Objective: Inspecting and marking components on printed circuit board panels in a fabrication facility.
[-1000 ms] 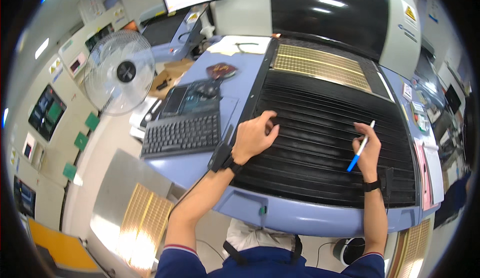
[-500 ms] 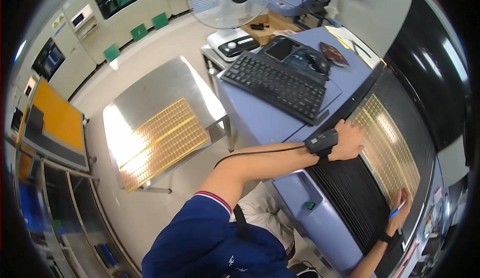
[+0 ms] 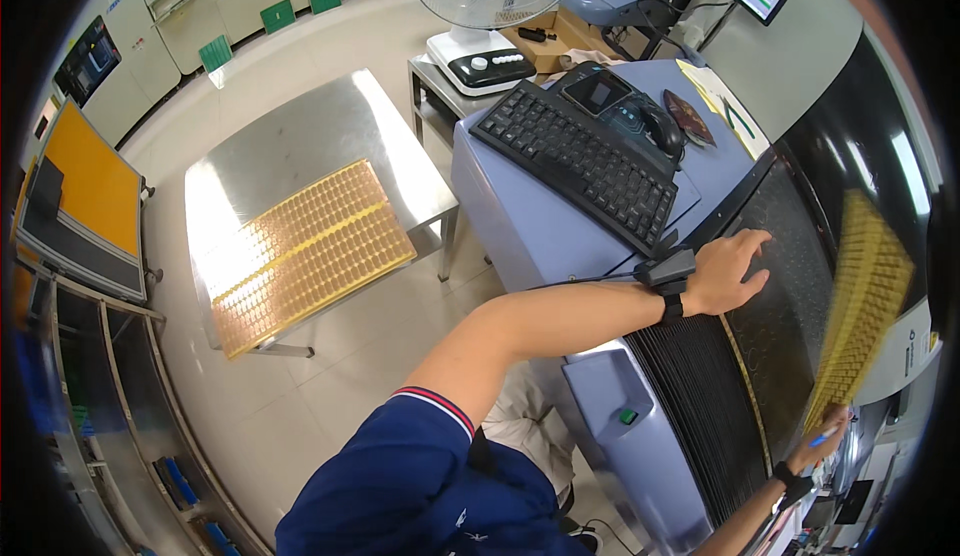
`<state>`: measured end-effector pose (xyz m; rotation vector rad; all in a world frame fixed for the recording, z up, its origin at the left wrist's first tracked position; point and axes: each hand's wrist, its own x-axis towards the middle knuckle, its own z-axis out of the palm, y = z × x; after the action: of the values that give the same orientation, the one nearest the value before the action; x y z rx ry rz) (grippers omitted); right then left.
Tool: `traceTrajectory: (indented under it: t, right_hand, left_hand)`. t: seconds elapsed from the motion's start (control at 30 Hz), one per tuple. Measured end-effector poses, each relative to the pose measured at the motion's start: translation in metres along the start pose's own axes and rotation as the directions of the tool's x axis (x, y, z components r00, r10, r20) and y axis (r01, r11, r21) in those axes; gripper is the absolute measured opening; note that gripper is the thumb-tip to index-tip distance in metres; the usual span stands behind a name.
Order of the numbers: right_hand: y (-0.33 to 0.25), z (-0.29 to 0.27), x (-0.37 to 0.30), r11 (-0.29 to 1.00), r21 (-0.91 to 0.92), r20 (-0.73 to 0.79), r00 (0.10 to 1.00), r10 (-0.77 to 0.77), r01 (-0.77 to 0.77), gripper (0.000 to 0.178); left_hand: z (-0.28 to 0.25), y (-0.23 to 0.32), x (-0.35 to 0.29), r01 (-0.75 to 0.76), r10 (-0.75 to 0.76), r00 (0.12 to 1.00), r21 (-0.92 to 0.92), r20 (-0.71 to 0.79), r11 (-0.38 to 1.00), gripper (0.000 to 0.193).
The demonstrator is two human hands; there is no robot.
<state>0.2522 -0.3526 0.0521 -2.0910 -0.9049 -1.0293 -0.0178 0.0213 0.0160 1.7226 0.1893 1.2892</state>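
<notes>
My right hand [image 3: 825,438] is closed on the lower end of a thin gold circuit board panel [image 3: 862,291], which stands tilted up off the machine bed and is smeared by motion. A blue-and-white pen [image 3: 828,437] is also in that hand. Over the dark machine bed [image 3: 785,316] my left hand [image 3: 728,274] hovers with its fingers apart and holds nothing; a black device is strapped to that wrist. To the left, a second gold circuit board panel [image 3: 315,251] lies flat on a steel table [image 3: 300,146].
Beside the bed, a blue-grey machine top bears a black keyboard [image 3: 585,161], a mouse [image 3: 660,131] and yellow paper [image 3: 725,106]. Black ribbed bellows [image 3: 690,406] border the bed. A white fan [image 3: 480,56] stands behind. A shelf rack [image 3: 130,426] is at far left.
My right hand has lifted the gold panel from the machine bed and swung it up to the right. My left hand has come off the panel. The head view has shifted slightly.
</notes>
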Motion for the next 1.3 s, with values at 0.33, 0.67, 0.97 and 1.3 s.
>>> traceTrajectory:
  t: [0.33, 0.67, 0.97, 1.3]
  right_hand:
    - [-0.028, -0.014, 0.044, 0.313, 0.74, 0.383, 0.756, 0.531, -0.596, 0.038]
    - [-0.131, -0.014, -0.044, -0.165, 0.404, 0.909, 0.374, 0.185, -0.9, 0.057]
    - [-0.101, 0.023, -0.076, 0.993, -0.109, 0.647, 0.754, 0.111, -0.052, 0.045]
    - [-0.137, -0.02, -0.048, 0.957, -0.033, 0.783, 0.588, 0.205, -0.29, 0.043]
  left_hand:
    - [0.006, -0.004, -0.004, -0.235, 0.213, 0.964, 0.135, 0.161, 0.963, 0.04]
    - [0.005, -0.007, -0.004, -0.296, 0.218, 0.927, 0.24, 0.305, 0.925, 0.037]
    - [0.002, -0.023, -0.02, -0.435, -0.028, 0.689, 0.444, 0.725, 0.783, 0.063]
    - [0.001, 0.006, -0.023, -0.498, 0.088, 0.769, 0.507, 0.633, 0.703, 0.051]
